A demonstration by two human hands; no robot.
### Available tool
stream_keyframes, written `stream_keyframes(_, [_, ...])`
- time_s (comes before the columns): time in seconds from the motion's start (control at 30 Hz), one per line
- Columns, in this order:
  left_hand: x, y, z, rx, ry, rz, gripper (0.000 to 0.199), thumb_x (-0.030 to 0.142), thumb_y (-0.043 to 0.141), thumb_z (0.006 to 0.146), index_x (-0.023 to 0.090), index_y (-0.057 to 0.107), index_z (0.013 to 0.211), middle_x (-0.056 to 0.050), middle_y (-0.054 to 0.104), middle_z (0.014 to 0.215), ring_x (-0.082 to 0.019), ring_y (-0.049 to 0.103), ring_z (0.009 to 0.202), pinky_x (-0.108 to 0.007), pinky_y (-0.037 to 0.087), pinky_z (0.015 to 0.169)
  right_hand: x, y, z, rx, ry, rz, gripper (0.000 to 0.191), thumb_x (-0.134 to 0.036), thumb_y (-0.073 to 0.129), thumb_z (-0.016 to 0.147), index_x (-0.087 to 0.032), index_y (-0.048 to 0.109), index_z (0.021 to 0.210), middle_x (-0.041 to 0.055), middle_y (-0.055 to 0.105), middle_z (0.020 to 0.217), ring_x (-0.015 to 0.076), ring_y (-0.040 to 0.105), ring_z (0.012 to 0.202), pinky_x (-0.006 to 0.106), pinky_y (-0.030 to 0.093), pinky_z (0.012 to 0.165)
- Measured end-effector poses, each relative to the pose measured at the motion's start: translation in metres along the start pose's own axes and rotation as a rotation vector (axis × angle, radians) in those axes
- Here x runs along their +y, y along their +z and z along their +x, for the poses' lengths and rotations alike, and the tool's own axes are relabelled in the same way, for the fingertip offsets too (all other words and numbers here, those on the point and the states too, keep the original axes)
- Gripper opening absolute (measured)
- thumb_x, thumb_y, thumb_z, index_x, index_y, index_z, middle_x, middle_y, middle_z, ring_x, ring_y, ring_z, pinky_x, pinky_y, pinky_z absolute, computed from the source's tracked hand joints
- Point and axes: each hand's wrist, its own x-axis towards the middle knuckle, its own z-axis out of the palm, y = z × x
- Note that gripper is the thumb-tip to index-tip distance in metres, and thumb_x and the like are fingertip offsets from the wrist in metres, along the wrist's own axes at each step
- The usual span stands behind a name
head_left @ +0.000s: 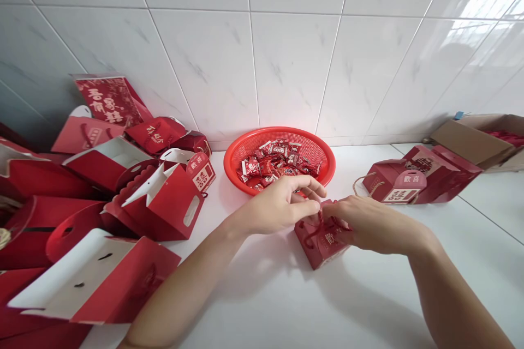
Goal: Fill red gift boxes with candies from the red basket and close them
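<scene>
A small red paper gift box (321, 248) with a dark red cord handle stands on the white tabletop, turned at an angle. My right hand (366, 222) grips the top of this box, its thumb and fingers bent together by the cord. From the other side my left hand (278, 204) reaches to the same top edge, with fingers curled at the cord; the tips are partly hidden. Just behind both hands sits a red plastic basket (230, 166), holding many small red-wrapped candies (282, 155).
Many red gift boxes (167, 204), several of them with open tops, crowd the left side. On the right stand closed red boxes (438, 174), beside a brown cardboard box (470, 139) with red things inside. A tiled wall (286, 65) rises behind the table.
</scene>
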Motion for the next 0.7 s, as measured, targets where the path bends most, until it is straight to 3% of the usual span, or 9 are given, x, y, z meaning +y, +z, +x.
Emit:
stream_keyframes(0.17, [0.003,0.001,-0.001,0.020,0.059,-0.097,0.016,0.010,0.056,0.090,0.016,0.065,0.102,-0.006,0.073,0.099,-0.019,0.072,0.099,-0.033,0.055,0.091,0.008,-0.009,-0.004,0.042,-0.033,0.345,0.021,-0.038,0.067,0.086,-0.022,0.058,0.075,-0.0011,0.061,0.068,0.0152,0.053,0.062,0.028,0.037,0.059])
stream_keyframes(0.3, [-0.004,0.008,0.002,-0.027,0.110,-0.118,0.017,0.012,0.054,0.091,0.017,0.065,0.103,-0.005,0.072,0.097,-0.018,0.072,0.093,-0.031,0.055,0.086,0.012,-0.010,0.001,0.083,-0.069,0.619,0.034,-0.054,0.067,0.085,-0.021,0.069,0.087,-0.0001,0.062,0.070,0.0165,0.054,0.064,0.027,0.038,0.056])
stream_keyframes(0.4, [-0.006,0.010,0.002,-0.006,0.129,-0.013,0.015,0.016,0.054,0.091,0.018,0.063,0.104,-0.004,0.070,0.095,-0.018,0.070,0.091,-0.029,0.054,0.079,0.012,-0.004,0.009,0.134,-0.078,0.662,0.029,-0.049,0.063,0.088,-0.020,0.069,0.087,-0.0001,0.060,0.069,0.0158,0.052,0.064,0.027,0.038,0.056])
stream_keyframes(0.57, [-0.008,0.009,0.002,0.175,0.180,0.392,0.010,0.023,0.057,0.090,0.021,0.064,0.097,-0.004,0.070,0.105,-0.021,0.066,0.098,-0.032,0.051,0.083,0.016,0.005,0.018,0.143,-0.024,0.553,0.018,-0.033,0.057,0.086,-0.019,0.061,0.076,-0.0014,0.054,0.066,0.0139,0.045,0.062,0.027,0.035,0.055])
stream_keyframes(0.63, [-0.010,0.008,0.001,0.166,0.157,0.558,0.010,0.028,0.056,0.091,0.021,0.064,0.091,-0.004,0.069,0.099,-0.022,0.065,0.095,-0.033,0.049,0.081,0.018,0.006,0.020,0.130,-0.009,0.488,0.015,-0.028,0.056,0.084,-0.019,0.057,0.072,-0.0021,0.053,0.065,0.0134,0.044,0.061,0.027,0.033,0.055])
stream_keyframes(0.7, [-0.012,0.008,0.001,0.084,0.095,0.675,0.015,0.031,0.054,0.091,0.021,0.062,0.083,-0.004,0.067,0.090,-0.022,0.064,0.088,-0.032,0.047,0.073,0.017,0.006,0.020,0.130,0.005,0.445,0.014,-0.023,0.054,0.082,-0.020,0.053,0.068,-0.0032,0.052,0.063,0.0127,0.042,0.060,0.027,0.032,0.054])
